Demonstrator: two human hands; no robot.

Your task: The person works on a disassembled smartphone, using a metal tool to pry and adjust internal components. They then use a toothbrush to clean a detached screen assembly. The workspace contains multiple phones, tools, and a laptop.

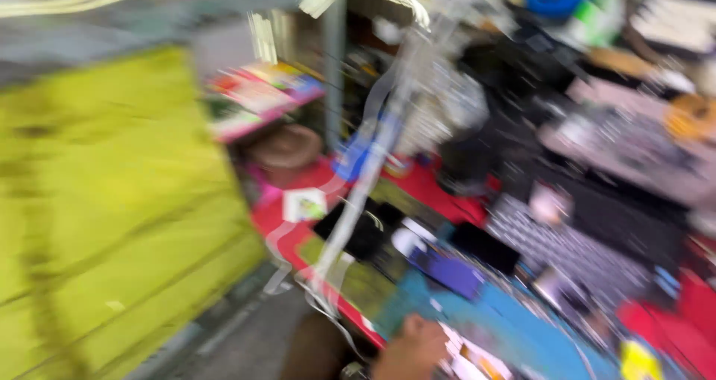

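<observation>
While the view is smearing, one bare hand (414, 346) is resting at the blue work mat's (514, 335) near-left edge; the mat is stretching rightward; finger spread: cannot tell; which hand: unclear.

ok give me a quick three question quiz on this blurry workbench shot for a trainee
1. True or false: a hand rests at the near edge of the cluttered red bench.
2. What colour is the big flat surface filling the left of the view? A) yellow-green B) white C) black
3. Can you tell whether the hand is holding anything?

Key
1. True.
2. A.
3. No. The picture is too motion-blurred; the hand lies by the blue mat, but its grip cannot be made out, and no second hand shows.
</observation>
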